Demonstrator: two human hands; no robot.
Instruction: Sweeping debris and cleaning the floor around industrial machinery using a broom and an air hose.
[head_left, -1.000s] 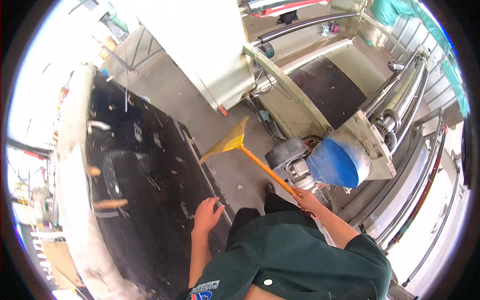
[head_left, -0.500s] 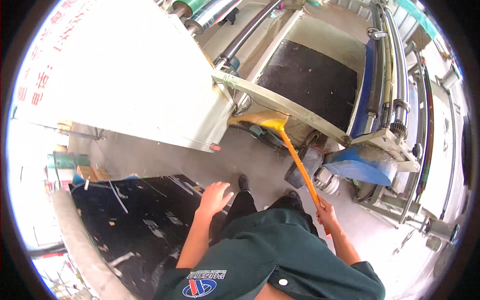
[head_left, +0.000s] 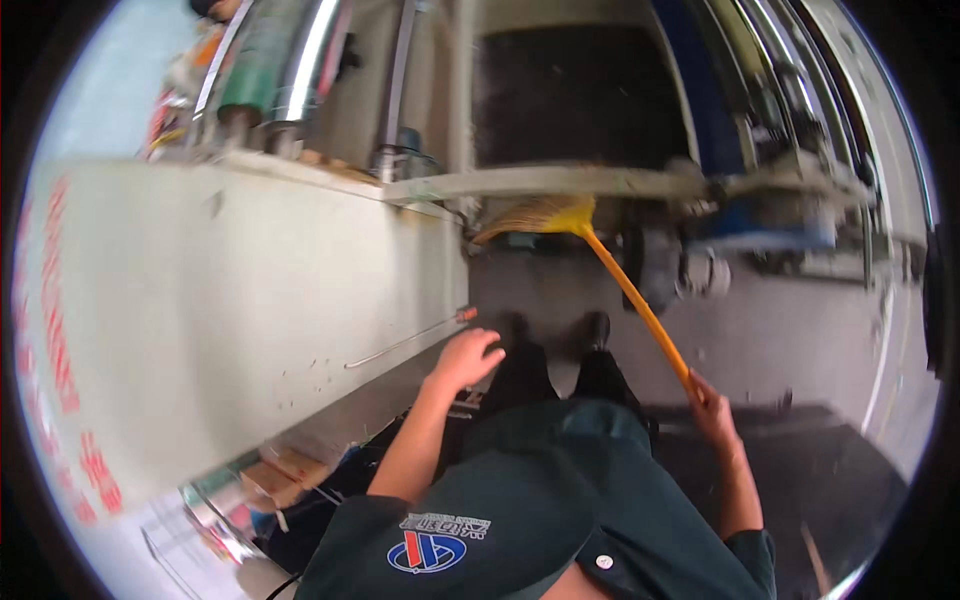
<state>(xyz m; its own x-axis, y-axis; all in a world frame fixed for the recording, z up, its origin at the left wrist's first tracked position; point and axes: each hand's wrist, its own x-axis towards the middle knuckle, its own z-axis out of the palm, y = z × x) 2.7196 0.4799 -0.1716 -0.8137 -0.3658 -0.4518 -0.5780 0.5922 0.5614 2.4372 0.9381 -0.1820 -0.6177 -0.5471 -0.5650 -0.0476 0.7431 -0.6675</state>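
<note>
A broom [head_left: 650, 318] with an orange handle and a yellow head slants away from me. My right hand [head_left: 711, 405] is wrapped round the handle near its end. The bristles reach left beneath a pale metal crossbar, beside the corner of a large white machine panel [head_left: 260, 310]. Whether they touch the floor there I cannot tell. My left hand [head_left: 468, 358] hangs in the air with nothing in it, its fingers stretched and the thumb apart. It is nearest to the panel's lower edge, by a thin rod with a red tip [head_left: 465, 315].
Beyond the crossbar [head_left: 540, 182] lies a dark sheet [head_left: 580, 95] within the machine frame. A round-ended motor [head_left: 705, 272] stands low right of the broom. Rollers [head_left: 262, 70] rise at the far left. A dark surface [head_left: 800, 480] is behind my right arm, and cardboard boxes [head_left: 285, 475] sit lower left.
My view has swung round, so the white panel now fills the left side. The broom stays in my right hand, its head still under the crossbar. My left hand remains free.
</note>
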